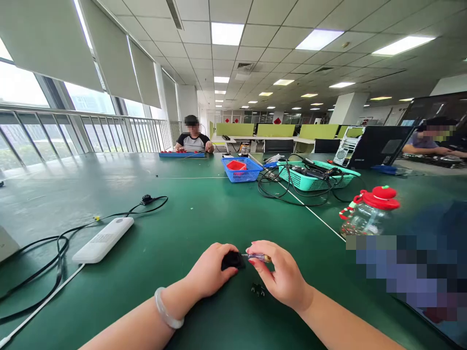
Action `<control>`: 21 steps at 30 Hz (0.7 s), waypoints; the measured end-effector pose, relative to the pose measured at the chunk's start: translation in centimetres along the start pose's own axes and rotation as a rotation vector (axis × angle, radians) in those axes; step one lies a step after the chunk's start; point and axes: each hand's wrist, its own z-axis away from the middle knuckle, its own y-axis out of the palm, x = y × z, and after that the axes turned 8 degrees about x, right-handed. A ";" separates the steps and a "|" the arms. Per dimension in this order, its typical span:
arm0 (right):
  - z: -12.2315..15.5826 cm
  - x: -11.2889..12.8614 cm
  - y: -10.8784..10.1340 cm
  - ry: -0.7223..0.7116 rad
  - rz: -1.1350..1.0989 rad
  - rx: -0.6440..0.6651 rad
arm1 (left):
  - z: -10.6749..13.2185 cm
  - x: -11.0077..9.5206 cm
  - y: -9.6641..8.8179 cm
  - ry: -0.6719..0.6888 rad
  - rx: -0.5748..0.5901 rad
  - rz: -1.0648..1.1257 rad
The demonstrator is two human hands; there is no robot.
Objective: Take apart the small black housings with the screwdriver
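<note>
My left hand (212, 270) is closed around a small black block-shaped part (232, 261) on the green table, and my fingers cover much of it. In my right hand (280, 272) is a small screwdriver (260, 257) with a clear, yellowish-ended handle, pinched between thumb and fingers. Its shaft points left and meets the side of the black part; whether the tip sits in a screw I cannot tell. Just below my right hand lies a small black piece with shiny metal prongs (258, 290), touched by neither hand.
A white power bank (104, 240) and black cables lie left. Ahead stand a blue basket (242, 175) and a teal basket (310, 182) of cables. A red-lidded bottle (370, 214) is right, near a blurred screen. One person sits across the table, another far right.
</note>
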 end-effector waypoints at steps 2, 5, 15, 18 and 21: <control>0.1 -0.2 0.1 0.071 -0.016 -0.028 | 0.1 -0.1 0.0 -0.019 -0.019 0.002; 0.3 -0.7 0.4 0.200 -0.101 -0.088 | 0.1 -0.2 -0.1 -0.035 -0.052 -0.002; 0.6 -2.1 1.1 0.411 -0.295 -0.105 | -0.1 -0.1 -0.2 0.067 -0.005 0.030; 0.7 -2.1 1.1 0.409 -0.298 -0.061 | 0.1 -0.2 -0.2 0.083 0.013 0.032; 0.7 -2.0 1.2 0.373 -0.256 -0.043 | 0.3 -0.1 -0.1 0.114 0.012 0.021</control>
